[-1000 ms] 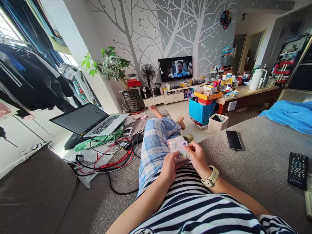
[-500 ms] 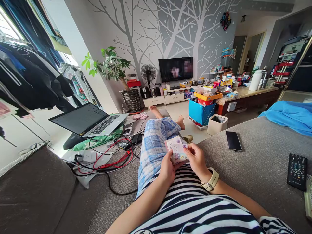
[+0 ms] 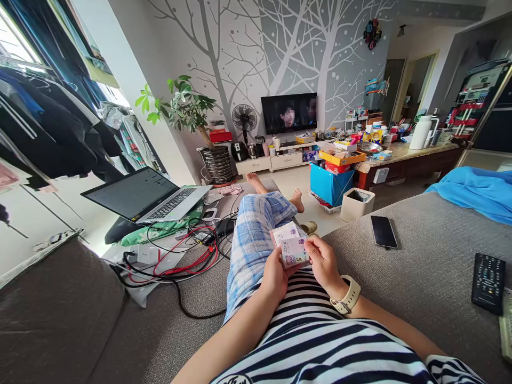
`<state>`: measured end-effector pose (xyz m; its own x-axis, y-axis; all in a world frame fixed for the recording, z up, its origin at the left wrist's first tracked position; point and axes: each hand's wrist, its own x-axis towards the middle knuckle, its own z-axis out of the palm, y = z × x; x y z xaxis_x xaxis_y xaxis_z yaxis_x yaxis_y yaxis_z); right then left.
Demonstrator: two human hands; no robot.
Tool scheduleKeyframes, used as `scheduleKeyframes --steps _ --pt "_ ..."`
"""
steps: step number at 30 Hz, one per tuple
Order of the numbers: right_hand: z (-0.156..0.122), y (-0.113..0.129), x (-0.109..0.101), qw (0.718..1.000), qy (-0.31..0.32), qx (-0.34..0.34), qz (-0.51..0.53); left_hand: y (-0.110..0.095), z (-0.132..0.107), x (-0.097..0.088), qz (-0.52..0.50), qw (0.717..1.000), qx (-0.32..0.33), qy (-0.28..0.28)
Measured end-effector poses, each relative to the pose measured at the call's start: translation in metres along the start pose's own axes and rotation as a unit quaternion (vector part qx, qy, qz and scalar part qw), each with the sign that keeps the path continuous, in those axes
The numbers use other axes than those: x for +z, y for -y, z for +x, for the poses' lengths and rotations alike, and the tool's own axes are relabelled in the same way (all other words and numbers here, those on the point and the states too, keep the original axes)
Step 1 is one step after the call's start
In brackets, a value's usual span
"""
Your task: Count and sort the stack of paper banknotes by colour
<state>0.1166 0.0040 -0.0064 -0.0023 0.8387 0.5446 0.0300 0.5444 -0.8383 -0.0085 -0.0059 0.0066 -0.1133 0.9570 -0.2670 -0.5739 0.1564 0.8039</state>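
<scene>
A small stack of pale pink and purple banknotes is held over my lap, above my striped shirt and blue plaid trousers. My left hand grips the stack from below and the left, fingers curled under it. My right hand, with a cream watch on its wrist, pinches the top note's right edge, thumb on its face. I sit on a grey sofa with my legs stretched forward.
A black phone and a remote control lie on the sofa to my right. At the left are an open laptop and a tangle of red and black cables. A blue blanket, a white bin and a television lie beyond.
The top note has slid a little across the stack between my fingers. Both hands stay over my lap. The picture on the television has changed.
</scene>
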Motion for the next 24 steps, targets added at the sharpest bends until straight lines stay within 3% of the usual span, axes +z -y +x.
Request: scheduleKeyframes --steps 4,8,17,24 --pt "0.0 -0.001 0.001 0.999 0.005 0.002 0.037 -0.001 -0.001 0.002 -0.018 1.0 -0.011 -0.004" --pt "0.001 -0.002 0.002 0.996 0.017 0.017 0.082 -0.002 -0.004 0.005 -0.066 0.995 -0.063 0.048" --pt "0.007 -0.012 0.003 0.995 -0.056 0.05 0.072 -0.001 -0.004 0.008 -0.095 0.994 -0.036 0.036" --pt "0.007 -0.012 0.002 0.997 -0.046 0.058 0.039 0.001 -0.003 0.003 -0.072 0.997 -0.008 0.039"
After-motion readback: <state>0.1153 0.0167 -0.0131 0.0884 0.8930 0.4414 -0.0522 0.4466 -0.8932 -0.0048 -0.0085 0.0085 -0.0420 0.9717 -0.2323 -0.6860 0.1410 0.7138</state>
